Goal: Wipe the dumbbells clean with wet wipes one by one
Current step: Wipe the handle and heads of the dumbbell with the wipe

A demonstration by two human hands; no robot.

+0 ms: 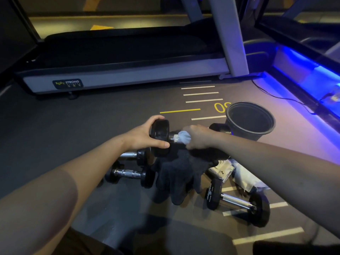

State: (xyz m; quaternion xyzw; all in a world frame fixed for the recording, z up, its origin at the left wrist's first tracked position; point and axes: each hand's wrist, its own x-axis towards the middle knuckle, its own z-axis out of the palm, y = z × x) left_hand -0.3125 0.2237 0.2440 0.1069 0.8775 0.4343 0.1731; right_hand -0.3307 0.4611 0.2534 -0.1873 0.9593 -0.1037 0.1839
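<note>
A black dumbbell with a chrome handle is held up over the floor. My left hand grips its left weight head, fingers curled over the top and thumb under. My right hand holds a bunched white wet wipe wrapped round the chrome handle; the dumbbell's right end is hidden behind that hand. Three more dumbbells lie on the floor: two small ones at the left and one at the lower right. A dark cloth lies under the held dumbbell.
A black bucket stands at the right, just beyond another black weight head. White wipe packaging lies under my right forearm. A treadmill fills the far side. A blue-lit ledge and a cable run along the right.
</note>
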